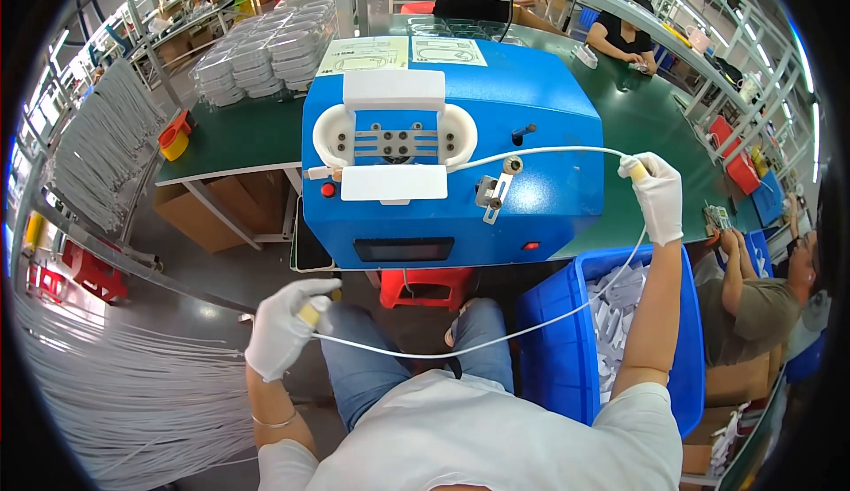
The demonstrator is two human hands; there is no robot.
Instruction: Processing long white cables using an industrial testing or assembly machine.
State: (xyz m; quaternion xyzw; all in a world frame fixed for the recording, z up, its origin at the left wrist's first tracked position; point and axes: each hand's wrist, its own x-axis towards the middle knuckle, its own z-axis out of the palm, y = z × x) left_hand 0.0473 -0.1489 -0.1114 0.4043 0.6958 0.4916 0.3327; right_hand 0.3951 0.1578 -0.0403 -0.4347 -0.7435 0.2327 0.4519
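My left hand (276, 336), in a white glove with yellow finger covers, is closed on a white cable (425, 355) low at the left, its index finger stretched out. A short end pokes out beside the glove. Higher up on the right, my right hand (660, 206), gloved alike, pinches the same cable. Between the hands it hangs in a slack curve across my lap. From my right hand it also runs left past a small guide roller (512, 165) to the white winding head (459, 137) on top of a blue machine (549, 119). White plates stand at the head's front and back.
At my right stands a blue bin (567, 340) holding many white pieces. Long white cables (133, 402) hang at the left. Stacked clear trays (274, 48) and an orange-yellow tape dispenser (175, 137) sit on the green table (239, 141). Co-workers sit beyond and at right.
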